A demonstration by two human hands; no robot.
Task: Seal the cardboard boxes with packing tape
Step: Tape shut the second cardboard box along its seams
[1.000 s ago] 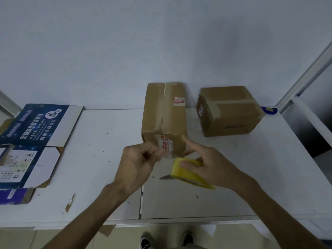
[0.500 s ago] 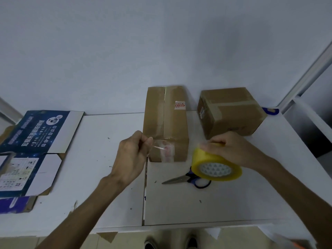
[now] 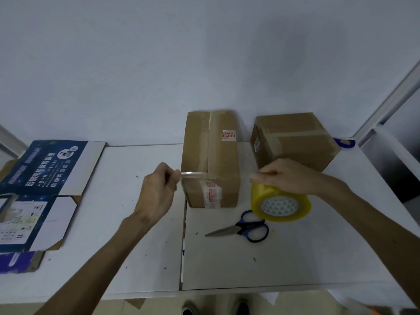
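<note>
A person stands at a white tabletop and both bare arms reach in from the bottom.

The left hand pinches the loose end of a clear tape strip between thumb and fingers. The strip runs flat toward 3 o'clock and meets the front top edge of the long cardboard box. So the left grip is clenched on the tape end.

The right hand holds the yellow roll of packing tape from above, with the fingers wrapped over its top. The roll is lifted off the tabletop and tilted, so its round white core faces the camera. It sits at 3 o'clock from the long box, just beside its front right corner.

The long box stands in the middle of the tabletop, reaching back to the wall. It has a white and red sticker on top and a red and white label on its front face.

A second cardboard box sits at 2 o'clock from the long one, near but apart. Tape bands already cross its top.

Blue-handled scissors lie closed on the tabletop at 5 o'clock from the long box, just under the roll.

A flattened blue printed carton lies at 9 o'clock, at the left edge of the tabletop. Two shoe tips peek out at 6 o'clock.
</note>
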